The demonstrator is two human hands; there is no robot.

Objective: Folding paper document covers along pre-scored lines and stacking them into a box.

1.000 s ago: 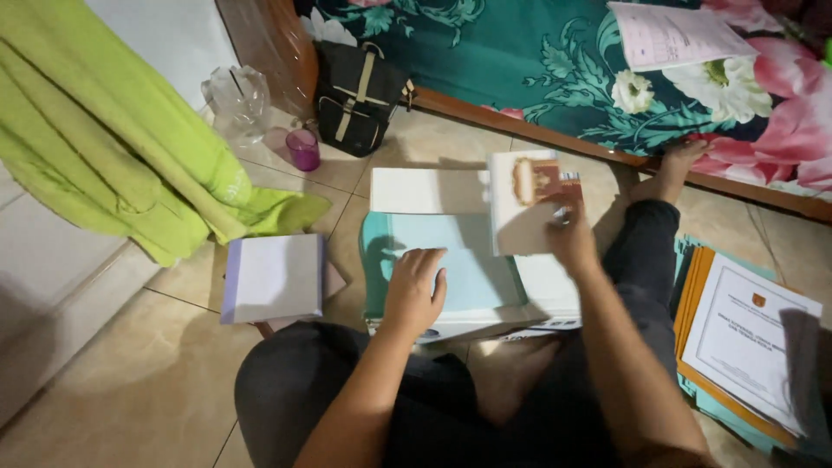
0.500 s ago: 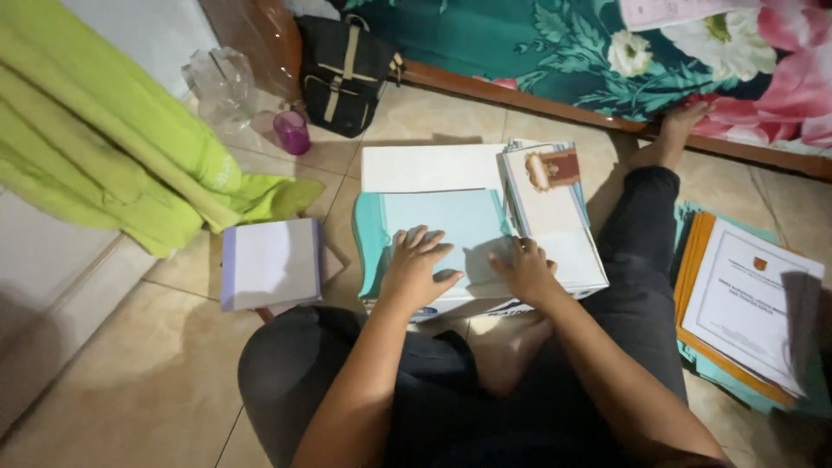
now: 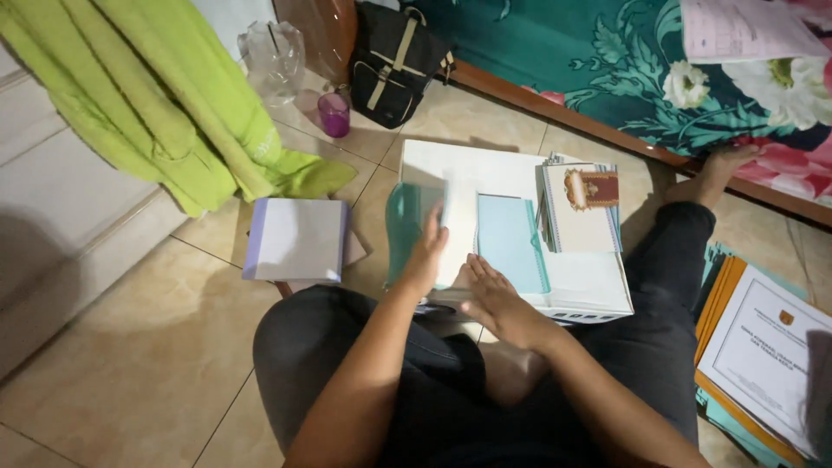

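Head view: person seated on tiled floor (image 3: 130, 381), stack of documents (image 3: 555, 286) before knees. Left hand (image 3: 426, 256) grips edge of teal plastic cover (image 3: 406, 227), lifting it upright. Right hand (image 3: 496, 299) flat, fingers spread, pressing stack's near edge. White booklet (image 3: 296, 240) left; green cloth (image 3: 173, 130), black bag (image 3: 394, 61) beyond.

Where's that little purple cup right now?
In the head view, the purple cup stands on the floor tiles at upper left of centre, between the clear glass jar and the black bag, just beyond the hanging green cloth.
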